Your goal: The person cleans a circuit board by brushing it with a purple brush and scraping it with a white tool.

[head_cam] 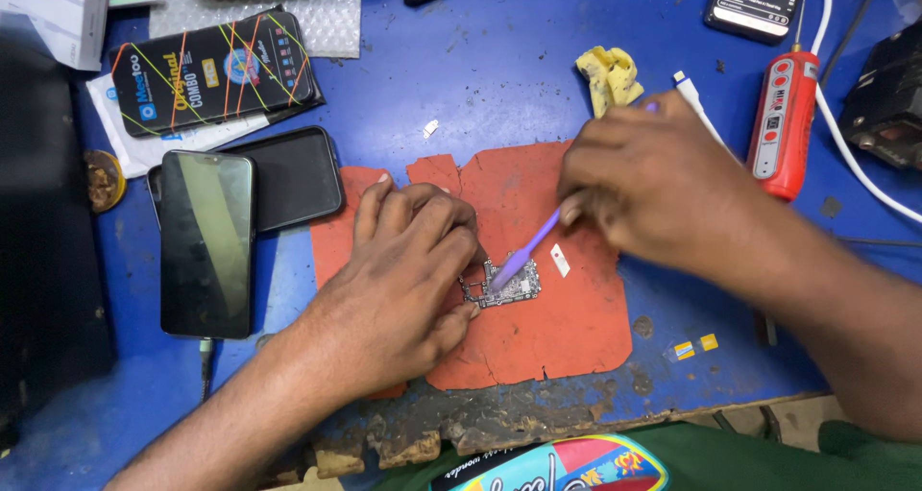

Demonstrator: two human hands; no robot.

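I see the left hand [408, 285] flat on the orange mat [567, 328], fingers curled together, thumb and fingertips pressed against the left edge of the small circuit board [504, 287] to pin it. Board sits flat near the middle of the mat, just right of that hand.

Right hand [643, 189] is closed on a purple brush [526, 251], pinched between thumb and fingers. Brush slants down-left; its tip touches the top of the board. Upper end of the handle is hidden behind the hand.

A small white strip [559, 260] lies on the mat just right of the board, apart from it.

Left of the mat: 2 phones [206, 241], the front 1 overlapping the other, screens dark. Above them a black printed box [213, 69].

Behind the right hand: a yellow crumpled cloth [609, 76] and a red handheld tool [784, 126] with a white cable [845, 155] running past it. All on a worn blue table [480, 59].
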